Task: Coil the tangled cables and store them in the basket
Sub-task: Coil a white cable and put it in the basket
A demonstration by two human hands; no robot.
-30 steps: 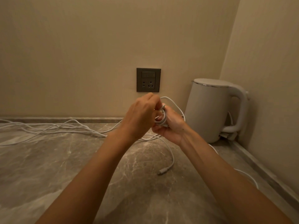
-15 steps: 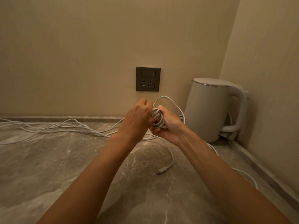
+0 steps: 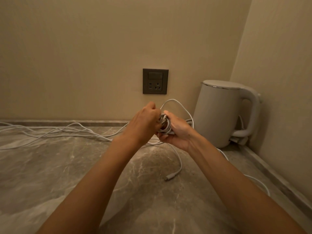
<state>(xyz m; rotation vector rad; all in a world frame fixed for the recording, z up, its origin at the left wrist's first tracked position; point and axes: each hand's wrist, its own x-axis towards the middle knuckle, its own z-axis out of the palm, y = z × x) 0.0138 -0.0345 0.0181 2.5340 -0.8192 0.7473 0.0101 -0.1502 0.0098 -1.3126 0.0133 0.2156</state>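
A small coil of white cable point(image 3: 164, 124) sits in the palm of my right hand point(image 3: 177, 132), held above the marble counter. My left hand point(image 3: 143, 123) is closed on a strand at the coil's left side, touching it. A loop of the same cable point(image 3: 175, 103) arcs up behind both hands. A loose end with a plug point(image 3: 169, 177) lies on the counter below my hands. More tangled white cables point(image 3: 55, 131) spread over the counter to the left. No basket is in view.
A white electric kettle point(image 3: 224, 114) stands in the right corner against the walls, close behind my right hand. A dark wall socket point(image 3: 155, 81) is above my hands. Another white cable strand point(image 3: 260, 183) runs along the counter's right edge.
My left hand has dropped from above the coil to its left side and closed on a strand. The coil in my right hand looks a little thicker.
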